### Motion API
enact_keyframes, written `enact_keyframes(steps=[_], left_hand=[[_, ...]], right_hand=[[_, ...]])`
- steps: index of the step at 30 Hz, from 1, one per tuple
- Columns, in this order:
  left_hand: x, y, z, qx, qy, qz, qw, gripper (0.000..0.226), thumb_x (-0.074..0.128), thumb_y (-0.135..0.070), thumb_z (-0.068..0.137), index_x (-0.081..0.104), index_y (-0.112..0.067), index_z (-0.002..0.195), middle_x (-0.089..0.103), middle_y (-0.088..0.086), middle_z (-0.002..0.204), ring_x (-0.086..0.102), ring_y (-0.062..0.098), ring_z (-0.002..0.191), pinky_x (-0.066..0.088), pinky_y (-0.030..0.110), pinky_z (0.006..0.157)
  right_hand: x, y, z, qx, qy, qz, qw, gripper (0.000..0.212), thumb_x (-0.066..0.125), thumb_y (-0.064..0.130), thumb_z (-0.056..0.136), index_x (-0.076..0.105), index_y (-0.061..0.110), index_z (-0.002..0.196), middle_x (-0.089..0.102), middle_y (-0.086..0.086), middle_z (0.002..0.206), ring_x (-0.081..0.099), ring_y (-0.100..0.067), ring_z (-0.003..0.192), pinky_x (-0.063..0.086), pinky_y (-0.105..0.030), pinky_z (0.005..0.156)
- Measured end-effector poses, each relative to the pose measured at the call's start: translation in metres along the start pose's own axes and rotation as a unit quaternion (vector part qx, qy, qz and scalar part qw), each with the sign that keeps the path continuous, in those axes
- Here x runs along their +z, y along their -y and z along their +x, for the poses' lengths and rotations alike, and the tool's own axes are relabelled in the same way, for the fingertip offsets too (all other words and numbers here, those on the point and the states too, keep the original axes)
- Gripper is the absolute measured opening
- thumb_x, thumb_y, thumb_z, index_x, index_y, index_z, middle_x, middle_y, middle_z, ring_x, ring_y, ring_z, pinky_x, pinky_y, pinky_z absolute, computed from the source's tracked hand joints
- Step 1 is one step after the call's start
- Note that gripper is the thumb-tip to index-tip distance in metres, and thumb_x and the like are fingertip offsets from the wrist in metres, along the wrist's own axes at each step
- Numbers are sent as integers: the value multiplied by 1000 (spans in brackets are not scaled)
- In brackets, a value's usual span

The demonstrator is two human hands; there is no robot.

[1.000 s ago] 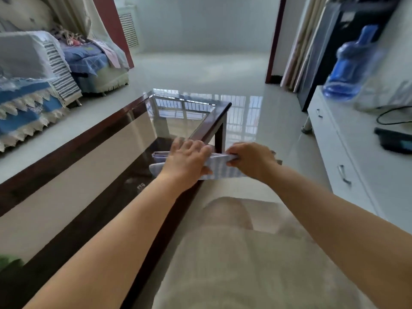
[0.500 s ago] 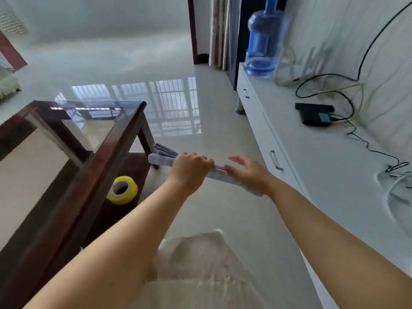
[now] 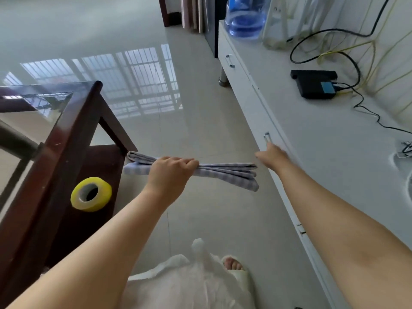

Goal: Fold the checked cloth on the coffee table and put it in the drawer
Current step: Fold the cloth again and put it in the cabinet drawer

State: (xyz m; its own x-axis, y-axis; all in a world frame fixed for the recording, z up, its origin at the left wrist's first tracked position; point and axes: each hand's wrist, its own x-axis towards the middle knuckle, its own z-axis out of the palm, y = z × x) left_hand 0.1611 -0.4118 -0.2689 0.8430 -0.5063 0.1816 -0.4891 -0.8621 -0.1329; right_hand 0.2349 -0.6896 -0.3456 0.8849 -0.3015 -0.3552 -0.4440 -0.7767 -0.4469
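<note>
The checked cloth (image 3: 229, 173), folded into a flat light-blue bundle, hangs in the air between the coffee table and the white cabinet. My left hand (image 3: 170, 172) is shut on its middle, and both ends stick out. My right hand (image 3: 273, 156) holds nothing and reaches to the cabinet's front, fingers just below the metal handle (image 3: 266, 137) of a closed drawer (image 3: 259, 121). Whether the fingers touch the handle is unclear. The dark wooden coffee table (image 3: 73, 128) with a glass top stands at the left.
A yellow tape roll (image 3: 91, 194) lies on the table's lower shelf. On the cabinet top (image 3: 312, 134) sit a black box (image 3: 315, 83) with cables and a blue water bottle (image 3: 245, 16). A second drawer handle (image 3: 229, 60) is farther back. Glossy tiled floor lies between table and cabinet.
The view swung right from the table to the cabinet. My right hand let go of the cloth and moved to the drawer front; my left hand carries the cloth alone.
</note>
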Motion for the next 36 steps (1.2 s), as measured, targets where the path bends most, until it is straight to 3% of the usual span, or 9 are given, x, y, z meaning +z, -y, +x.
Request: enact_keyframes(steps=[6,12,20,26,30,32,33,35,36], left_hand=[[1,26,-8,-49,43,28,998,21,61,-14,84,62,-26,101,70,-3,83,65,27,66,33,26,53],[7,53,-15,-101,59,-3,993,20,52,-27,91,62,-27,109,70,2,91,65,31,76,38,29,55],[8,86,-21,-176,46,11,983,17,57,-27,89,68,-28,101,69,7,81,60,32,68,33,28,53],[7,85,-19,-218,30,7,975,10,57,-31,88,67,-27,90,66,6,75,56,32,66,32,29,53],[6,81,-19,-255,56,-16,965,14,54,-33,89,66,-26,89,64,7,79,57,34,73,35,30,58],[6,78,-16,-265,70,-26,961,15,51,-32,89,65,-26,90,62,6,78,58,34,75,36,30,59],[6,75,-13,-266,75,-29,960,16,51,-32,89,65,-25,89,60,6,77,57,34,75,36,30,59],[7,69,-6,-267,77,-28,960,17,50,-31,90,65,-24,90,61,7,78,58,34,75,36,30,58],[7,66,-3,-266,76,-26,961,17,50,-31,90,65,-23,91,63,8,80,58,34,76,36,30,58]], right_hand=[[21,24,-3,10,-11,-24,1000,50,49,17,84,49,3,131,53,-23,133,50,-38,121,42,-35,96],[46,68,-16,-53,61,-117,990,38,37,28,98,52,9,127,50,-16,137,43,-32,129,35,-36,101],[78,89,-31,-27,78,-24,996,52,35,41,91,52,10,129,49,-20,137,38,-36,130,30,-40,103],[103,100,-44,21,133,222,966,90,53,32,82,-1,8,150,26,-18,152,27,-37,138,27,-46,113],[107,106,-42,0,153,190,970,96,55,34,87,-12,6,149,-5,-16,159,-2,-33,146,9,-45,116],[98,107,-36,-16,200,115,973,85,53,36,89,3,5,150,1,-17,159,10,-33,145,21,-42,112],[89,105,-33,-46,198,108,973,70,51,34,90,23,5,147,19,-18,156,28,-32,140,31,-39,106],[68,90,-27,-135,100,163,972,38,48,27,91,59,11,123,59,-14,129,57,-30,115,46,-35,91],[59,77,-25,-145,22,206,967,30,47,26,92,65,15,113,68,-10,114,63,-28,102,51,-35,84]])
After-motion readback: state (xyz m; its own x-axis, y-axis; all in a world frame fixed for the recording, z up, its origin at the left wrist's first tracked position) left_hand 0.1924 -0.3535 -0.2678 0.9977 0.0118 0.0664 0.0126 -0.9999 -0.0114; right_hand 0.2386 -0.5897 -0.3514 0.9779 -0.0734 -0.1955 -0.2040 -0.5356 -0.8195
